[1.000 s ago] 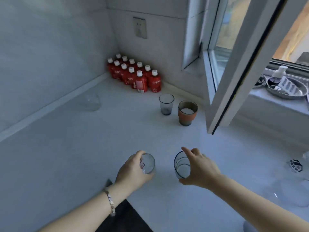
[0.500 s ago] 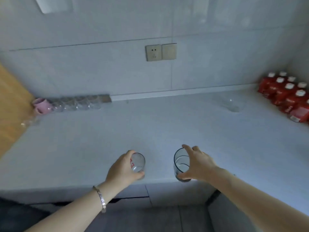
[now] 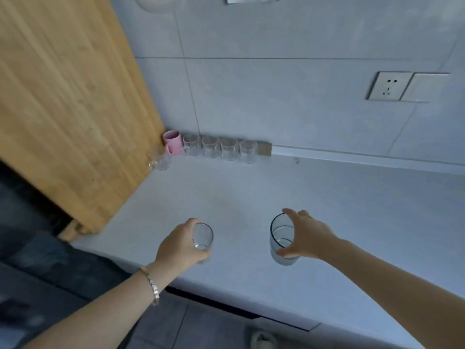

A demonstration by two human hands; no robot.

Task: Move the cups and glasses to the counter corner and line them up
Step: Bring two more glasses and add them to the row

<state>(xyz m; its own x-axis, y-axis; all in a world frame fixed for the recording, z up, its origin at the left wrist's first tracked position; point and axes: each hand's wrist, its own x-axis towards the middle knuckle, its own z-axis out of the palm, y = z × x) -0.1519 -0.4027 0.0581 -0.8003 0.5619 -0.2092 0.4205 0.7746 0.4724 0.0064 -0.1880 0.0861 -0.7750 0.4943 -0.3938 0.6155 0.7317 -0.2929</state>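
The left hand [image 3: 182, 244] is wrapped around a small clear glass [image 3: 203, 238], and the right hand [image 3: 305, 235] clasps a taller dark-rimmed tumbler [image 3: 281, 239] from its side, thumb low and fingers over the rim; both are carried just above the near edge of the pale counter [image 3: 289, 192]. The view has swung left since a second ago: the red bottles and window are gone, and the destination corner now sits at eleven o'clock from the hands. There a pink mug [image 3: 173, 142] heads a row of four clear glasses [image 3: 219, 148] along the wall, with another clear glass [image 3: 161, 162] in front beside the wooden board [image 3: 70, 102]. The grips look unchanged; only the delivery probably remains.
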